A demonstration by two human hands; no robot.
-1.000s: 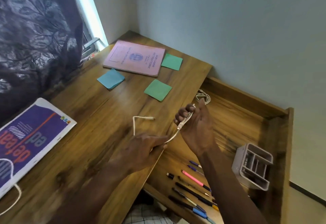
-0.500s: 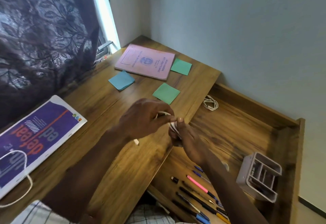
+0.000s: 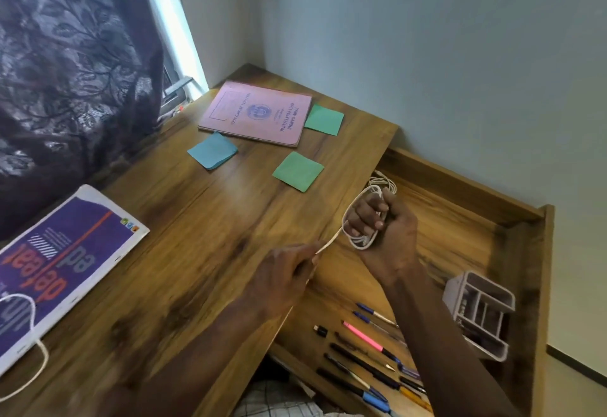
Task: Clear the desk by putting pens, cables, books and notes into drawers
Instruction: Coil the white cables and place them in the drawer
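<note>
The right hand (image 3: 387, 236) is a closed fist, its fingers (image 3: 361, 219) curled tight on a thin, smooth white cable (image 3: 361, 246) that is wound in oval loops around them. From the loops one straight piece of the cable runs down to the left hand (image 3: 282, 275), whose fingers (image 3: 308, 254) are pinched together on it. Both hands are above the edge where the glossy wood-grain bench (image 3: 197, 219) meets the open wooden drawer (image 3: 460, 229). Just behind the right fingers a second small cable coil (image 3: 384, 183) lies in the drawer. Below the right forearm slim plastic pens (image 3: 364, 338) lie in a row, and to the right of it stands a grey plastic organizer (image 3: 476, 311) with square compartments. Far beyond the left fingers lie a flat pink notebook (image 3: 259, 113) and square paper notes (image 3: 298, 171). Half a second ago the two hands were touching over the bench edge; now they are apart, the left one nearer to the person, and the cable is stretched between them.
</note>
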